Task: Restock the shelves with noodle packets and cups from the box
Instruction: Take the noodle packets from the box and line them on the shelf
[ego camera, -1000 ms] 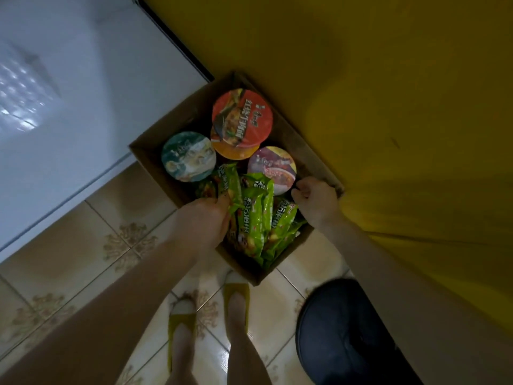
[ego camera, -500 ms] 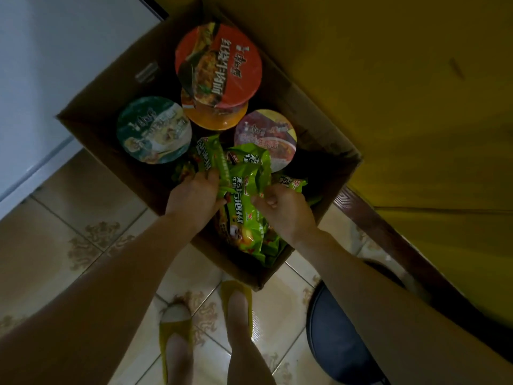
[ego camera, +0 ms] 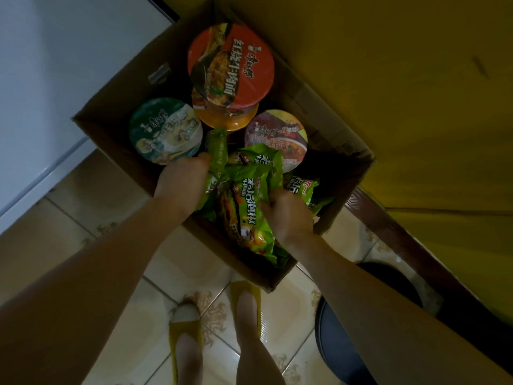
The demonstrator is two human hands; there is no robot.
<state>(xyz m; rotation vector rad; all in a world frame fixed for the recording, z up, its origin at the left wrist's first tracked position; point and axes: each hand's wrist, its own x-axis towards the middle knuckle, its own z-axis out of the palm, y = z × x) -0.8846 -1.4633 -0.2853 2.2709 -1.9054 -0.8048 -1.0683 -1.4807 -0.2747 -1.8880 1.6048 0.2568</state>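
Both hands are down in the cardboard box (ego camera: 116,112), which sits on the tiled floor (ego camera: 91,195) by the person's feet. The left hand (ego camera: 181,180) curls its fingers round the left edge of a bunch of green noodle packets (ego camera: 248,204), and the right hand (ego camera: 288,216) pinches the same bunch from the right. The packets stand in the near part of the box, with the cups behind them: a green-lidded cup (ego camera: 165,129), a purple-lidded cup (ego camera: 277,132), and a red-lidded cup (ego camera: 236,65) stacked on an orange cup (ego camera: 224,119). The step looks like gathering a handful to lift out. It should go best with the bunch squeezed flat side to flat side, firm enough that the slick wrappers do not slip from the middle but not so hard as to crush the noodles, then raised straight up clear of the box wall. A loose packet (ego camera: 301,187) just beside the right hand seems outside the grip and is better left for the next handful.
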